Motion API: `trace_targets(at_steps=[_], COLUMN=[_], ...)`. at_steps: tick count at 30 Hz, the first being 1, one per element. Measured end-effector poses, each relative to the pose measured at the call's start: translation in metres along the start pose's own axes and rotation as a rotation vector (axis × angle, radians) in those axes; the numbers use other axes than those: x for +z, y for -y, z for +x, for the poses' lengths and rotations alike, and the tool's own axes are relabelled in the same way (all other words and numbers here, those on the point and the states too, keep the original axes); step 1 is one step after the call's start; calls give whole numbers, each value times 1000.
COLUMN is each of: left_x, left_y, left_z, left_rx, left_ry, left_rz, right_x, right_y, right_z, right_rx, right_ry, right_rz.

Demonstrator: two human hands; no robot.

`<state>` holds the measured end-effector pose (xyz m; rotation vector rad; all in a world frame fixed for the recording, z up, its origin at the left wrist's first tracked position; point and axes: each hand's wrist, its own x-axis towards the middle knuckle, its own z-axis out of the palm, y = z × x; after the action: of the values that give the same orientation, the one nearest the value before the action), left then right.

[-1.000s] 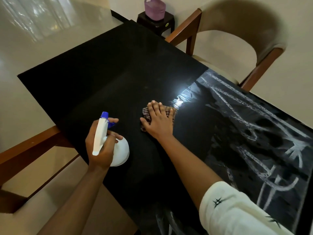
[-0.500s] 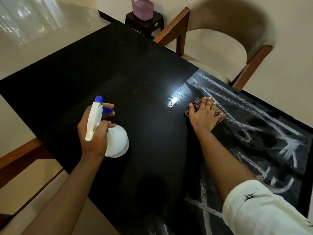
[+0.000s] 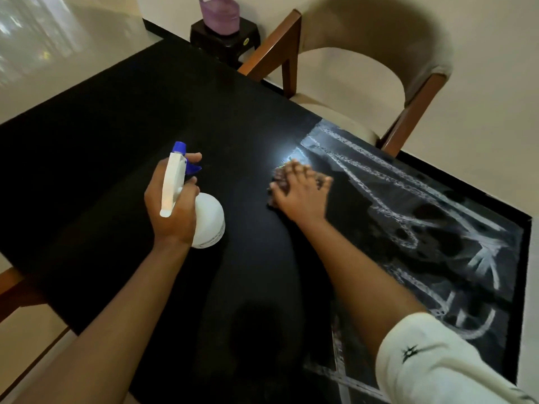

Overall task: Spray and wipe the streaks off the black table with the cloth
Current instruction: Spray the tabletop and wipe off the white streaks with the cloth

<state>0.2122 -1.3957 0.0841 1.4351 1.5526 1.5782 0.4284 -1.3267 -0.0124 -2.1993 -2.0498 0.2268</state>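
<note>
The black table [image 3: 122,147] fills the middle of the view. White streaks [image 3: 408,199] cover its right part, while its left part is plain black. My left hand [image 3: 172,211] grips a white spray bottle [image 3: 208,220] with a blue nozzle, held upright just above the table's left-middle. My right hand [image 3: 300,193] lies flat, blurred with motion, pressing a dark checked cloth [image 3: 277,177] onto the surface at the left border of the streaks. Only a sliver of the cloth shows past my fingers.
A chair with a beige seat and wooden frame [image 3: 379,83] stands at the table's far right side. A purple basket [image 3: 220,13] sits on a small dark stool [image 3: 224,39] beyond the far corner. Wooden chair parts [image 3: 11,287] show at the left edge.
My right hand with the cloth swept right into the streaks, then back left to their edge. The view has shifted, and the bottle hand stays about where it was.
</note>
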Motion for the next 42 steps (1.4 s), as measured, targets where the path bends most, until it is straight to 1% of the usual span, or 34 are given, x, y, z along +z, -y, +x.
trace_targets(at_steps=[3,5,7,8,9,12,14,16,18,20,23,26,29,30,31,35,37,40,42], left_x=[3,3,5,6,6,7,7,7,8,7,8,8,9,10,12,29,42,62,74], left_y=[4,4,5,5,5,4,2,3,5,9,11,10,13,13,12,7,3,0,0], left_z=[3,4,5,6,6,6,5,5,4,4,4,4,5,5,6,14,21,34,43], left_rx=[-4,6,25,30,33,43,49,46,31,17,0,-5,-7,-8,-7,-17,-25,-31,-18], left_ry=[20,39,45,41,36,13,2,-2,-8,-9,-18,-20,-13,-11,-9,-10,-8,6,22], left_rz=[-32,-38,-38,-35,-31,-11,1,15,8,3,-5,-22,-37,-35,-31,-28,-33,-43,-50], right_x=[-17,-21,-19,-18,-15,-1,6,8,6,2,-10,-20,-24,-24,-23,-9,-3,-4,-9], right_y=[-63,-77,-64,-52,-36,17,43,48,37,16,-35,-83,-86,-77,-65,-6,9,0,-18], right_z=[21,23,23,21,19,7,1,3,11,28,56,71,76,76,75,62,56,66,84], right_rx=[254,341,371,345,280,-28,-179,-229,-236,-162,88,311,442,438,393,-36,-162,-190,-124], right_ry=[-28,-29,-37,-35,-28,-2,25,46,43,21,-31,-40,-44,-40,-33,-3,28,30,3], right_rz=[-35,-13,7,1,-10,1,-3,5,-3,-11,-27,-1,17,12,1,-37,-31,-17,-24])
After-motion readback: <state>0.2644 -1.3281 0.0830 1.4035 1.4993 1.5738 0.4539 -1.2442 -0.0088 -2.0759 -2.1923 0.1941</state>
